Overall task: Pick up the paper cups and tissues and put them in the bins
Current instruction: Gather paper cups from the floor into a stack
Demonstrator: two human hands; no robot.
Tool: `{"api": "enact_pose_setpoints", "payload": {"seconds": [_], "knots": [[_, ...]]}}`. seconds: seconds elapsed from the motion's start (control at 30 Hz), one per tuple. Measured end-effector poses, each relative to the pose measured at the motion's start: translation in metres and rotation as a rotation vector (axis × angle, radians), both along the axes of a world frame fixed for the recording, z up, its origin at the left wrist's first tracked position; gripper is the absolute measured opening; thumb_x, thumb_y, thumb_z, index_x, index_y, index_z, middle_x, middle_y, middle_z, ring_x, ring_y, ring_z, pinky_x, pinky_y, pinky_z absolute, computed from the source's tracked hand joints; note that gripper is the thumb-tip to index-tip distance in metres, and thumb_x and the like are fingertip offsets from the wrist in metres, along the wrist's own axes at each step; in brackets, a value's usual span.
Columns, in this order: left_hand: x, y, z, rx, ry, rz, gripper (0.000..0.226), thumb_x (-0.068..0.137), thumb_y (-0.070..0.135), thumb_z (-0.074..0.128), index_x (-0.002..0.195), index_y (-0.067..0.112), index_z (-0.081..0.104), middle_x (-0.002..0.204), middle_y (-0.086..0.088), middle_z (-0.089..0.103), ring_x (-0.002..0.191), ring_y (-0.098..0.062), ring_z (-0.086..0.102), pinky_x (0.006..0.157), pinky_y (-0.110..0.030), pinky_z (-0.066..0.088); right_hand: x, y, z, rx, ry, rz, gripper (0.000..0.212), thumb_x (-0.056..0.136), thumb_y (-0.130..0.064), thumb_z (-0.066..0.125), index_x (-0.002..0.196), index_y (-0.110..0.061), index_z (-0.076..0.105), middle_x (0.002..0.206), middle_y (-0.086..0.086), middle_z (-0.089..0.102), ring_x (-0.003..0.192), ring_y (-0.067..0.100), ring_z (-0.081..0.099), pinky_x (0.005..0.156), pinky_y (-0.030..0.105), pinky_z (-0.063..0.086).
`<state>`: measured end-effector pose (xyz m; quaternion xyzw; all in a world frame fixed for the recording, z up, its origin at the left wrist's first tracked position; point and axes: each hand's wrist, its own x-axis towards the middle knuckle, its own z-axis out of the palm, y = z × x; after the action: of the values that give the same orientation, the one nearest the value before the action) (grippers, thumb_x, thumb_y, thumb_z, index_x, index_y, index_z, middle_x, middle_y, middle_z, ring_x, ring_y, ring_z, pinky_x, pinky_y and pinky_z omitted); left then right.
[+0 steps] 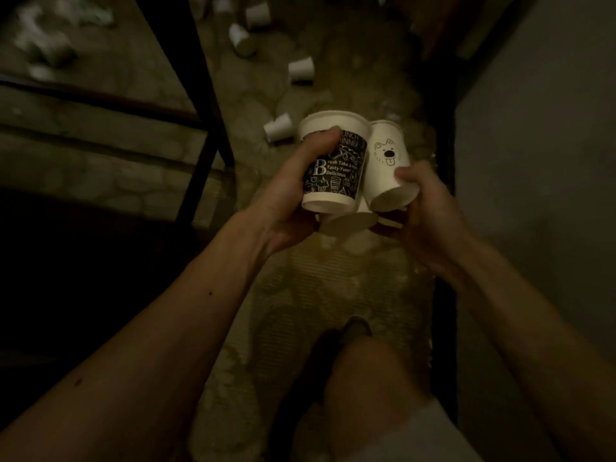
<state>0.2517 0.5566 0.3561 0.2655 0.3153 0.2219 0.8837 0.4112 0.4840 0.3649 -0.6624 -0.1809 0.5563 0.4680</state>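
Left hand [290, 201] wraps black cup [336, 168]; right hand [430, 215] pinches white cup [386, 161]. Keep cups pressed together, carry level to bins.

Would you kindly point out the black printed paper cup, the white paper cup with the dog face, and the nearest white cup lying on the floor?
Black printed paper cup [336, 171]: head view, on its printed side wall.
White paper cup with the dog face [386, 155]: head view, on the drawing.
White cup lying on the floor [278, 127]: head view, on its side wall.
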Motion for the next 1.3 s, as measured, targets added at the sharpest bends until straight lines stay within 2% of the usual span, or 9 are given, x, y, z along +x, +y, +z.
{"api": "enact_pose_setpoints", "payload": {"seconds": [0.1,0.2,0.4,0.7,0.83,0.93,1.07,1.2,1.3], "knots": [[0.009,0.002,0.117,0.106,0.010,-0.043,0.058,0.073,0.047,0.067,0.118,0.011,0.064,0.103,-0.006,0.068,0.092,-0.020,0.064,0.088,-0.038,0.051,0.004,-0.008,0.108,0.079,-0.005,-0.065,0.075,0.069,-0.043,0.055,0.136,-0.011,0.045,0.113,0.015,0.063,0.085,0.022,0.068,0.069,0.037,0.056],[0.003,0.000,0.221,0.197,0.018,-0.125,0.053,0.079,0.045,0.063,0.120,0.011,0.062,0.105,-0.006,0.068,0.093,-0.020,0.066,0.086,-0.036,0.053,-0.006,-0.024,0.205,0.148,0.031,-0.129,0.067,0.077,-0.036,0.054,0.137,-0.009,0.043,0.126,0.019,0.059,0.105,0.032,0.064,0.084,0.047,0.053],[-0.045,-0.034,0.403,0.371,0.067,-0.349,0.047,0.078,0.045,0.061,0.115,0.015,0.064,0.100,-0.006,0.075,0.087,-0.020,0.072,0.072,-0.031,0.059,-0.071,-0.078,0.367,0.281,0.090,-0.283,0.044,0.090,-0.025,0.042,0.127,-0.007,0.057,0.116,0.020,0.066,0.096,0.030,0.065,0.073,0.041,0.057],[-0.109,-0.170,0.607,0.479,0.017,-0.720,0.051,0.074,0.046,0.073,0.115,0.016,0.066,0.103,-0.006,0.076,0.092,-0.020,0.073,0.071,-0.030,0.058,-0.178,-0.255,0.554,0.393,0.023,-0.646,0.044,0.096,-0.034,0.039,0.128,-0.006,0.051,0.121,0.021,0.063,0.099,0.032,0.066,0.075,0.043,0.056],[-0.120,-0.240,0.643,0.458,-0.152,-0.928,0.059,0.054,0.054,0.089,0.102,0.022,0.079,0.105,-0.006,0.075,0.093,-0.020,0.073,0.073,-0.031,0.058,-0.218,-0.352,0.594,0.403,-0.022,-0.809,0.050,0.088,-0.035,0.051,0.131,-0.009,0.050,0.126,0.017,0.062,0.107,0.029,0.066,0.087,0.047,0.057],[-0.126,-0.296,0.646,0.442,-0.212,-1.038,0.062,0.054,0.058,0.088,0.104,0.023,0.078,0.107,-0.006,0.075,0.096,-0.020,0.072,0.076,-0.032,0.058,-0.252,-0.424,0.600,0.428,-0.033,-0.910,0.062,0.072,-0.039,0.057,0.128,-0.013,0.051,0.117,0.014,0.067,0.098,0.024,0.071,0.078,0.039,0.058],[-0.130,-0.397,0.634,0.449,-0.152,-1.221,0.052,0.058,0.057,0.087,0.100,0.027,0.079,0.109,-0.004,0.075,0.098,-0.018,0.072,0.076,-0.031,0.058,-0.296,-0.515,0.585,0.379,-0.160,-1.177,0.032,0.084,-0.036,0.055,0.114,-0.025,0.051,0.103,0.004,0.069,0.076,0.010,0.073,0.059,0.026,0.056],[-0.145,-0.512,0.613,0.422,-0.147,-1.439,0.031,0.072,0.053,0.074,0.095,0.032,0.079,0.103,0.002,0.076,0.095,-0.012,0.072,0.076,-0.027,0.057,-0.352,-0.618,0.563,0.333,-0.183,-1.411,0.041,0.079,-0.045,0.053,0.117,-0.029,0.052,0.109,0.005,0.069,0.083,0.015,0.073,0.068,0.034,0.057],[-0.173,-0.588,0.586,0.304,-0.087,-1.538,0.057,0.053,0.052,0.091,0.100,0.023,0.078,0.103,-0.004,0.076,0.093,-0.017,0.073,0.071,-0.030,0.058,-0.409,-0.689,0.543,0.299,-0.147,-1.556,0.051,0.069,-0.047,0.057,0.116,-0.030,0.053,0.110,0.008,0.069,0.089,0.021,0.072,0.074,0.042,0.059]]}}
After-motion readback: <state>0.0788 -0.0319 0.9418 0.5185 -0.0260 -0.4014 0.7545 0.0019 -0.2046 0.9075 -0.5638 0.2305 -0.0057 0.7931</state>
